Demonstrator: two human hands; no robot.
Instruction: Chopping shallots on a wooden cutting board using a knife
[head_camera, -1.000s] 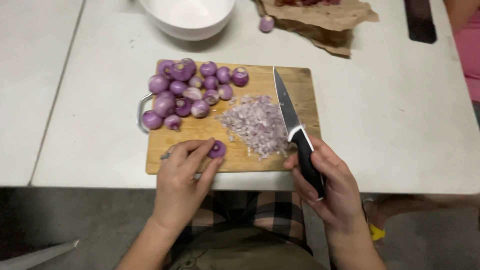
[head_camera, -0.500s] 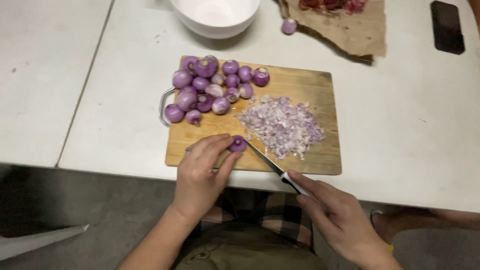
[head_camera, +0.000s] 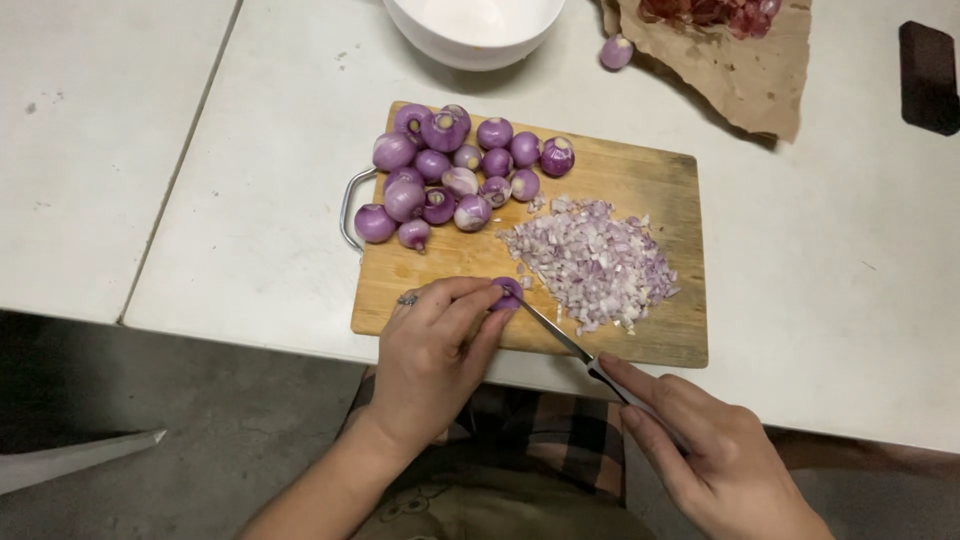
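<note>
My left hand (head_camera: 432, 345) pins a small purple shallot (head_camera: 507, 292) against the near edge of a wooden cutting board (head_camera: 640, 170). My right hand (head_camera: 700, 455) grips the black handle of a knife (head_camera: 556, 335), whose blade lies nearly flat and points left, its tip touching the shallot. A heap of chopped shallot (head_camera: 595, 262) lies in the board's middle. Several peeled whole shallots (head_camera: 450, 170) are piled at the board's far left corner.
A white bowl (head_camera: 470, 30) stands beyond the board. Brown paper (head_camera: 740, 70) with reddish peelings lies at the far right, a lone shallot (head_camera: 616, 52) beside it. A dark flat object (head_camera: 930, 62) sits at the right edge. The board has a metal handle (head_camera: 347, 205).
My right hand swung the knife from upright at the board's right side to low and leftward, its tip now at the shallot. My left hand stayed on the shallot.
</note>
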